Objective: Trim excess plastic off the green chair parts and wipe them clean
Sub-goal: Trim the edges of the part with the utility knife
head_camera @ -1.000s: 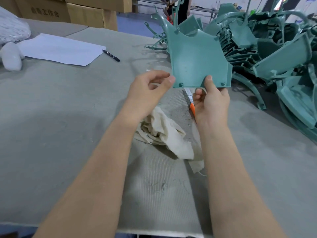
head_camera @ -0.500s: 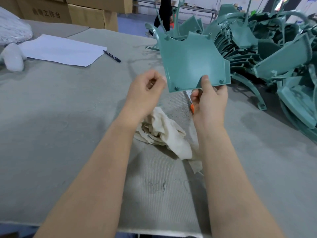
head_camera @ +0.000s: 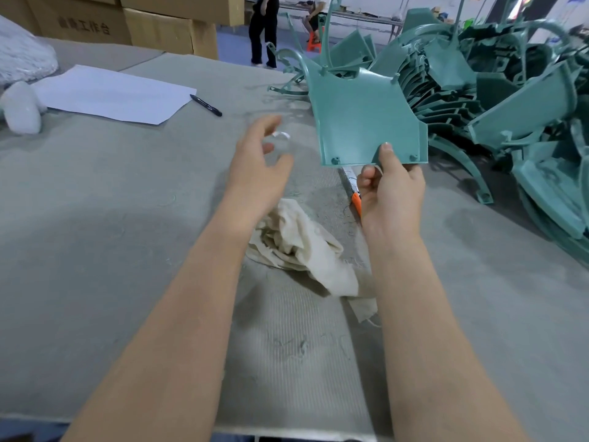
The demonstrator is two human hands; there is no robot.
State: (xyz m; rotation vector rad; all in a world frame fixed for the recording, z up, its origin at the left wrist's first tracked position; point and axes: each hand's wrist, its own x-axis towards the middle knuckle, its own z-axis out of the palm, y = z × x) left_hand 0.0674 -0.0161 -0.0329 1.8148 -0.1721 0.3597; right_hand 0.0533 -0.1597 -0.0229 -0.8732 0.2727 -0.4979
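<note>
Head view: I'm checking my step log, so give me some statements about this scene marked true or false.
The right hand pinches the green chair part by its lower edge. True.
The left hand also grips that part. False: it is apart from it, to its left.
The cloth lies crumpled on the table. True.
The pile of green parts sits beside the white paper. False: it is at the right, the paper at the left.

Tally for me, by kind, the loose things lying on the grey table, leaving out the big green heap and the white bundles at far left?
Sheet of paper: 1
Pen: 1
Cloth: 1
Orange-handled tool: 1, mostly hidden by the right hand
Total: 4
The green part in that hand's grip is off the table, so it is not counted.
</note>
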